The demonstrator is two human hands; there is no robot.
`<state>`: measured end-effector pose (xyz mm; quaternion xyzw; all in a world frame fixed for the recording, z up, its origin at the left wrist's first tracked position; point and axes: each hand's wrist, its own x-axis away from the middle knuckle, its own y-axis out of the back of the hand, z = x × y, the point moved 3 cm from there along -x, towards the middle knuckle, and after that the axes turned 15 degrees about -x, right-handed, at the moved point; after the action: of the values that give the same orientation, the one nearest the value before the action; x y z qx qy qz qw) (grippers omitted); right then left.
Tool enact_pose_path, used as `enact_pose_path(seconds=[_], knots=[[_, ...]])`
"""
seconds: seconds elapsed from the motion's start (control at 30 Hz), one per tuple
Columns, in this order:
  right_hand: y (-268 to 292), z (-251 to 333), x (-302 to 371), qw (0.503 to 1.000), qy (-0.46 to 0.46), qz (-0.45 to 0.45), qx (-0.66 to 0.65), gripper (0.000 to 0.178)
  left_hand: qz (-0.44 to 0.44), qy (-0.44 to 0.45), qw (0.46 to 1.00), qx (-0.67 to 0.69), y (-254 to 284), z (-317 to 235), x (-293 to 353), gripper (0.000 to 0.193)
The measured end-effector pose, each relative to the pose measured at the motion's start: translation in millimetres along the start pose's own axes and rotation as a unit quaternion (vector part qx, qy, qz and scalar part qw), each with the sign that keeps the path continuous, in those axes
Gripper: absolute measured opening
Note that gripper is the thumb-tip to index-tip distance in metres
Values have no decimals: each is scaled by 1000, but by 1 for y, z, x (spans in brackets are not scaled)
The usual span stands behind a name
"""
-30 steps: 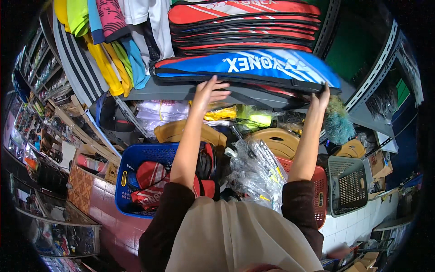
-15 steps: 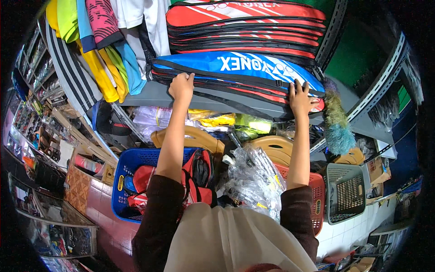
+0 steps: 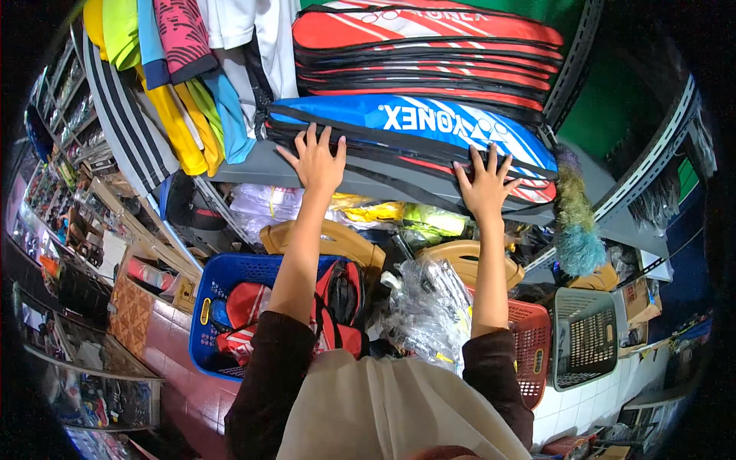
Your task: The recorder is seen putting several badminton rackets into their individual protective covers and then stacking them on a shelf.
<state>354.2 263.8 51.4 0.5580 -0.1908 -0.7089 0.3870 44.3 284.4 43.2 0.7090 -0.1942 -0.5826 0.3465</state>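
Touching long blue-and-white fabric bag [image 3: 356, 113] on grey shelf [image 3: 261, 162] with left hand [image 3: 318, 166] and right hand [image 3: 484, 190], fingers splayed, ungripping. Toward shelf's rear, stacked red-and-white bags [image 3: 422, 70]; below it, blue plastic basket [image 3: 202, 337] holding red-black bags [image 3: 247, 300].

A blue-and-white racket bag [image 3: 441, 123] lies crosswise atop a red racket bag [image 3: 538, 190], front edge at the spread fingers [image 3: 323, 143].

**Steep Downward View From the Head**

The left of two head-worn wide fisheye cameras faces down and forward: draped beige cloth [image 3: 391, 410] sits closest, at the lower edge; bare left hand [image 3: 317, 162] and bare right hand [image 3: 486, 185] farther out, near a long grey shelf [image 3: 264, 166].
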Motion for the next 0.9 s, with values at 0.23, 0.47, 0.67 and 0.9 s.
enact_pose_path(seconds=[0.23,0.47,0.67,0.9], knots=[[-2,-3,26,995,9,-89,-40,53,-134,-29,979,151,5,12,29,41],[-27,65,191,967,14,55,-250,51,108,-28,954,279,-25,37,262,52],[-64,112,288,863,11,211,-459,33,342,46,907,243,-54,97,405,68],[-78,143,339,853,30,353,-383,37,570,36,770,284,-43,121,453,76]])
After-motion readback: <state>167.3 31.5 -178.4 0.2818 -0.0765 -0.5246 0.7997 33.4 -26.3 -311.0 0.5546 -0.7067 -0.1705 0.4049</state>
